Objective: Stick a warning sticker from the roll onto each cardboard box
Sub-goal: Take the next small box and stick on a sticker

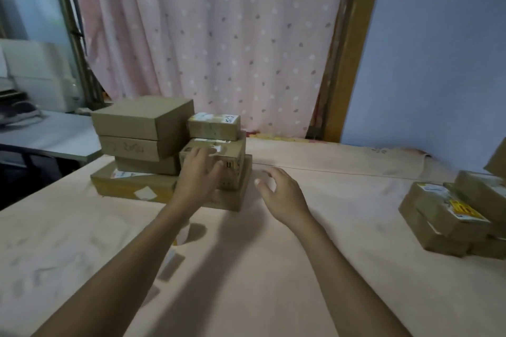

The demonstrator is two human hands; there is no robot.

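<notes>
A stack of cardboard boxes stands at the table's far left, resting on a wide flat box point(131, 186). My left hand point(198, 175) lies on the front of a mid-sized box point(232, 157) in that stack, fingers spread against it. A smaller box point(213, 124) sits on top of that one. My right hand point(279, 191) hovers to the right of the stack, fingers apart and empty. The sticker roll point(186, 232) stands on the table under my left forearm, partly hidden, with a strip of backing paper point(172, 265) trailing toward me.
A second pile of boxes point(451, 216) lies at the right edge, one bearing a yellow sticker point(465, 209). The table is covered in a peach cloth point(301, 268). A pink dotted curtain hangs behind. A grey side table with a printer stands far left.
</notes>
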